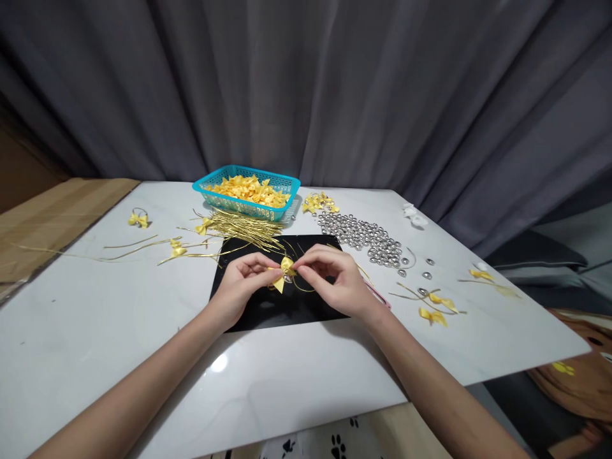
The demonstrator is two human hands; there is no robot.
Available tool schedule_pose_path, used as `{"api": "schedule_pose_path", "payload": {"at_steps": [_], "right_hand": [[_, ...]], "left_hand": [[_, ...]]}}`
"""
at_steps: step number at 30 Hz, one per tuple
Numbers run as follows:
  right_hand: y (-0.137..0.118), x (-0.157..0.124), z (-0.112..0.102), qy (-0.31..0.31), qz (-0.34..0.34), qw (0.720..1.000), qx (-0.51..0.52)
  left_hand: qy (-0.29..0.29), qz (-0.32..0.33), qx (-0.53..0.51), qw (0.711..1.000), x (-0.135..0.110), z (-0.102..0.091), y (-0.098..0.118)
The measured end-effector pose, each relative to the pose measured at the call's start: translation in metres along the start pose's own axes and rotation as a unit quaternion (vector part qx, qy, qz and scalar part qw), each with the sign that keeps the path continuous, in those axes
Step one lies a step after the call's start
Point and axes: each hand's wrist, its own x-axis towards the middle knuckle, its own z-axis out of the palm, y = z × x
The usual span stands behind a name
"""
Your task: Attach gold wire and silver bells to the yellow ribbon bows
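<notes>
A yellow ribbon bow (286,265) is held just above the black mat (282,312), with a shiny silver bead (287,278) at its lower side. The thumb and index finger of my left hand (243,284) are closed on the bow's left side. My right hand (335,275) pinches at the bow's right edge, its fingertips close to those of the left. A thin gold cord (305,290) curves out below the right fingertips. Whether the right fingers also grip this cord is too small to tell.
Behind the mat lie a bundle of gold cords (243,227) and a blue basket (220,201) full of yellow bows. Many silver beads (363,237) spread to the right. Loose bows (433,316) and cords lie on the white table (119,338). A grey curtain (306,89) hangs behind.
</notes>
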Motion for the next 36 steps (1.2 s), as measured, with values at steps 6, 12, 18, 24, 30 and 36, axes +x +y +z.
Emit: {"api": "schedule_pose_path", "payload": {"at_steps": [6, 12, 18, 24, 30, 36], "right_hand": [[0.000, 0.001, 0.003, -0.014, 0.018, 1.000, 0.021], [-0.001, 0.001, -0.002, -0.081, 0.058, 0.995, 0.023], [-0.004, 0.003, -0.008, -0.123, 0.049, 0.991, -0.001], [-0.006, 0.003, -0.011, -0.161, 0.039, 0.986, -0.029], [-0.007, 0.002, -0.014, -0.172, 0.030, 0.983, -0.057], [-0.006, 0.002, -0.014, -0.194, 0.034, 0.977, -0.082]], "left_hand": [[-0.016, -0.007, 0.002, 1.000, -0.001, 0.000, 0.001], [-0.036, 0.001, 0.023, 0.999, 0.000, -0.002, -0.002], [-0.046, 0.000, 0.082, 0.996, 0.000, -0.002, -0.001], [-0.065, -0.007, 0.120, 0.991, 0.001, -0.001, -0.002], [-0.087, -0.037, 0.136, 0.986, 0.001, 0.000, 0.001], [-0.104, -0.057, 0.133, 0.984, 0.000, 0.000, 0.001]]}}
